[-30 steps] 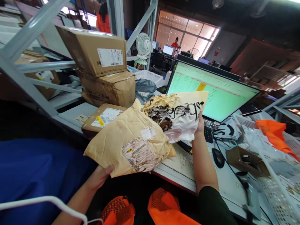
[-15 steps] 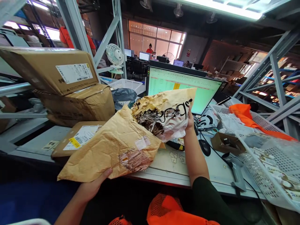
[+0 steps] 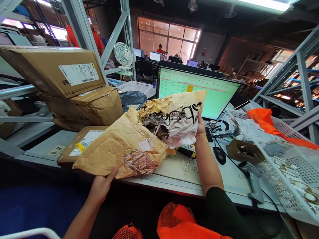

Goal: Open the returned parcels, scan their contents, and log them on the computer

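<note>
Both hands hold a torn, crumpled padded paper mailer [image 3: 104, 149] up over the desk's front edge. My left hand [image 3: 102, 184] grips its lower left edge, thumb on top and fingers hidden underneath. At the far end my right hand [image 3: 200, 124] is closed round the edge of a part with black lettering; whether this is a white bag inside or the mailer's own layer, I cannot tell. Ragged dark, shredded material [image 3: 159, 124] shows at the tear in the middle. A pale label patch and a scuffed brown area mark the near side of the mailer.
Cardboard boxes [image 3: 82, 106] are stacked at the left, one more lying on the desk. A monitor [image 3: 194, 86] stands behind the mailer. Mouse [image 3: 219, 155], small open box [image 3: 244, 150], barcode scanner [image 3: 254, 187] and white baskets [image 3: 274, 176] are at the right. People sit far back.
My left hand and the near end of the mailer have risen slightly and shifted right. The far end has moved a little left and tilted; both hands keep their grip.
</note>
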{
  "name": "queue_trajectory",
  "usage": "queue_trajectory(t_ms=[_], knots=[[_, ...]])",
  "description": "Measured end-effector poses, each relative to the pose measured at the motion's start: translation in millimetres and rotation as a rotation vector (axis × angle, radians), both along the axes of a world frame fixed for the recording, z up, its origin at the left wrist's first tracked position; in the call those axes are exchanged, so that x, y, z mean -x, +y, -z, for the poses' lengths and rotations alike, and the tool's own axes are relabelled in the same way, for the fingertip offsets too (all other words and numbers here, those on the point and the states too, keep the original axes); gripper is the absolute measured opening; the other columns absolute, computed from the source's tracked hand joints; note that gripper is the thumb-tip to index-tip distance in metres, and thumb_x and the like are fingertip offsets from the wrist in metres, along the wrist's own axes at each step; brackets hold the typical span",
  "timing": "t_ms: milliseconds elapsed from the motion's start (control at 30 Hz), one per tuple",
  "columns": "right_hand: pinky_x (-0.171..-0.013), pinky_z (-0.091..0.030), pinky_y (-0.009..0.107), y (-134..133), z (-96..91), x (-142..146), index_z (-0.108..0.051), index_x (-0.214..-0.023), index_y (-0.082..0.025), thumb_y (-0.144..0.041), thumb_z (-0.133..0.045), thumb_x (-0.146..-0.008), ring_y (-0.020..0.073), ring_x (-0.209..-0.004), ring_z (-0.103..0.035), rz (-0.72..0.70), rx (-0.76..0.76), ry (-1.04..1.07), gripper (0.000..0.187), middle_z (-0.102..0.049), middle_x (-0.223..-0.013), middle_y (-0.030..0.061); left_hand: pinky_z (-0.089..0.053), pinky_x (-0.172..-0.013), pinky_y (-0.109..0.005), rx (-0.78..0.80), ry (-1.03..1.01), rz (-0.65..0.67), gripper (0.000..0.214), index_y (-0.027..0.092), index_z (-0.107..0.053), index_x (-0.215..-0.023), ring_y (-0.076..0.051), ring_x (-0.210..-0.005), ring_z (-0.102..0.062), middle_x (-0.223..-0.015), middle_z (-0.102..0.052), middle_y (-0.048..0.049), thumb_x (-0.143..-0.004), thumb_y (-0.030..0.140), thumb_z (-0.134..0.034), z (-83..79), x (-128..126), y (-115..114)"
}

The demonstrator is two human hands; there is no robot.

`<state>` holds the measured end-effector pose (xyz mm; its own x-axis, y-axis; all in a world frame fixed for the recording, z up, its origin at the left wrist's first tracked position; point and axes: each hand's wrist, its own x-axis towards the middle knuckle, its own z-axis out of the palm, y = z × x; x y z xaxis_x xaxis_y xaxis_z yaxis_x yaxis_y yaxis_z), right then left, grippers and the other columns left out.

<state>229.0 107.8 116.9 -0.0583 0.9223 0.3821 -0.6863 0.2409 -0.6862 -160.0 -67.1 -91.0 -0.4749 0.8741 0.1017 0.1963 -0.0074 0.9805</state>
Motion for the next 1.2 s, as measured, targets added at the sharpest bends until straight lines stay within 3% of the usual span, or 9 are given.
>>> queue_trajectory(t_ms=[133,300,400,500,633,767,933,1200], knots=[[-0.126,-0.045,0.051,-1,3.2,8,-0.073,-0.125,-0.028,-0.058,-0.078,-0.087,0.0237,-0.139,-0.063,0.057,-0.008,-0.031,0.049,-0.077,-0.13,-0.0009,-0.031,-0.13,-0.058,-0.011,-0.249,-0.024,0.096,0.014,-0.066,-0.13,-0.042,-0.145,-0.052,-0.142,-0.067,-0.0195,-0.066,0.084,-0.08,-6.9,-11,-1],[-0.125,-0.046,0.048,-2,10.4,11,-0.074,-0.124,-0.027,-0.063,-0.076,-0.087,0.0239,-0.137,-0.065,0.076,0.022,-0.086,0.051,-0.078,-0.128,0.0009,-0.037,-0.128,-0.057,-0.039,-0.27,-0.031,0.102,0.016,-0.061,-0.139,-0.041,-0.146,-0.052,-0.147,-0.064,-0.0188,-0.063,0.079,-0.086,-3.3,-21,-20],[-0.124,-0.047,0.049,-4,11.8,13,-0.073,-0.125,-0.027,-0.065,-0.076,-0.087,0.0254,-0.137,-0.065,0.062,0.048,-0.112,0.054,-0.078,-0.13,0.0016,-0.042,-0.125,-0.056,-0.016,-0.192,0.055,0.099,0.016,-0.064,-0.137,-0.042,-0.143,-0.055,-0.147,-0.064,-0.0185,-0.061,0.074,-0.091,3.1,-25,-27],[-0.124,-0.048,0.051,-8,10.6,16,-0.073,-0.127,-0.027,-0.066,-0.074,-0.088,0.0268,-0.139,-0.063,0.045,0.055,-0.135,0.055,-0.076,-0.133,0.0024,-0.039,-0.127,-0.056,0.029,-0.103,0.159,0.091,0.015,-0.073,-0.125,-0.042,-0.144,-0.054,-0.143,-0.067,-0.0188,-0.062,0.079,-0.087,4.3,-28,-26],[-0.124,-0.048,0.052,-13,6.9,18,-0.072,-0.129,-0.028,-0.068,-0.072,-0.089,0.0275,-0.143,-0.059,0.073,0.046,-0.157,0.056,-0.074,-0.137,0.0018,-0.036,-0.128,-0.056,0.092,-0.034,0.178,0.091,0.014,-0.079,-0.113,-0.042,-0.144,-0.054,-0.134,-0.072,-0.0193,-0.065,0.091,-0.075,0.6,-28,-17],[-0.125,-0.047,0.053,-17,4.5,16,-0.072,-0.128,-0.029,-0.068,-0.073,-0.088,0.0277,-0.145,-0.058,0.084,0.056,-0.16,0.055,-0.073,-0.139,0.0007,-0.034,-0.129,-0.055,0.101,0.001,0.21,0.097,0.012,-0.079,-0.119,-0.041,-0.14,-0.059,-0.133,-0.073,-0.0186,-0.069,0.094,-0.069,-1.0,-29,-8],[-0.127,-0.044,0.054,-19,2.1,16,-0.071,-0.129,-0.031,-0.067,-0.073,-0.089,0.0273,-0.148,-0.055,0.062,0.047,-0.139,0.054,-0.072,-0.14,0.0,-0.038,-0.127,-0.053,0.063,0.121,0.18,0.1,0.013,-0.078,-0.122,-0.04,-0.139,-0.06,-0.134,-0.073,-0.0179,-0.072,0.098,-0.061,-1.0,-27,8],[-0.126,-0.044,0.057,-26,-6.5,22,-0.072,-0.124,-0.032,-0.063,-0.066,-0.094,0.0267,-0.147,-0.056,0.041,0.064,-0.128,0.043,-0.076,-0.132,0.0005,-0.053,-0.112,-0.048,-0.017,0.418,0.065,0.085,0.018,-0.081,-0.099,-0.04,-0.124,-0.069,-0.116,-0.079,-0.0182,-0.075,0.095,-0.053,11.8,-16,37]])
